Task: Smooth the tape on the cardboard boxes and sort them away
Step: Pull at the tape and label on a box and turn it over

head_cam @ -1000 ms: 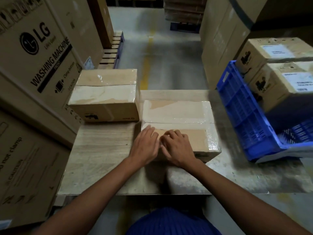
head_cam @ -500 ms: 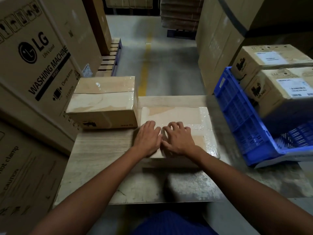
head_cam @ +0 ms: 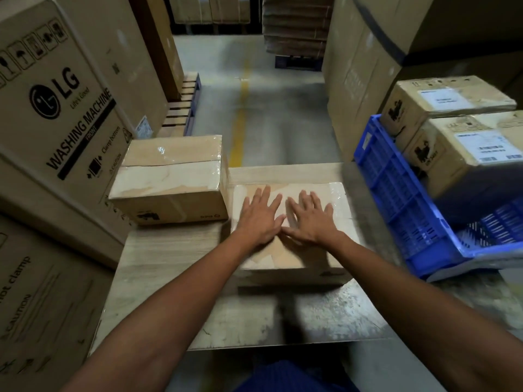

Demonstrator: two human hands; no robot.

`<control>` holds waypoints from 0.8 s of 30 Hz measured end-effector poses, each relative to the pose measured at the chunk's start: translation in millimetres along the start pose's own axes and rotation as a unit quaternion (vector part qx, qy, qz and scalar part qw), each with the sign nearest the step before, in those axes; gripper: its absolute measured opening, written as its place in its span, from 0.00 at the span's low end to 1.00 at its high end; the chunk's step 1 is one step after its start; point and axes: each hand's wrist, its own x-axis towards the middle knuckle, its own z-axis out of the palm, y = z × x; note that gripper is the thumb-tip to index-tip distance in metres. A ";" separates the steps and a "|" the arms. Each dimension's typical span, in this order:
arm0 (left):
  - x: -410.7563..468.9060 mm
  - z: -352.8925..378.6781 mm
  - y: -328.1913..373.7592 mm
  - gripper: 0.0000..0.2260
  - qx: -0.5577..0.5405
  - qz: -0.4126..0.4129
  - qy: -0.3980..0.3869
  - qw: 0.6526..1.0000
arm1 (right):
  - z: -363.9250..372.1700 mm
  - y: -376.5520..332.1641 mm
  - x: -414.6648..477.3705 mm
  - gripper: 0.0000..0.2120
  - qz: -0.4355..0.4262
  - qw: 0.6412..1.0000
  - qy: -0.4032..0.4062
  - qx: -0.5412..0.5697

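Single view here: a wide-angle cam worn on the person's head, looking forward and down over the worktop [head_cam: 169,264]. It sits pretty close in. Both forearms come in from the bottom edge, and the left hand [head_cam: 259,219] and right hand [head_cam: 311,222] land roughly mid-frame, flat on the taped cardboard box [head_cam: 297,258]. Beyond the hands the view carries on up the aisle floor [head_cam: 254,108] with its yellow line. Left of the hands the LG washing machine carton [head_cam: 56,108] fills that edge, and right of them the blue crate [head_cam: 396,193] is cut off by the frame. Straight lines bow toward the edges, and the right side is smeared with blur.
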 end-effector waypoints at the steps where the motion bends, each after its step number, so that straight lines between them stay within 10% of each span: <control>1: 0.3 4.8 3.6 0.28 -0.003 0.004 -0.009 1.000 | 6.0 5.0 -2.0 0.48 0.017 1.000 -0.005 -0.001; 24: -46.4 16.6 36.7 0.22 -0.036 0.031 0.009 0.999 | 32.7 -12.8 -58.8 0.36 0.020 0.999 0.040 0.016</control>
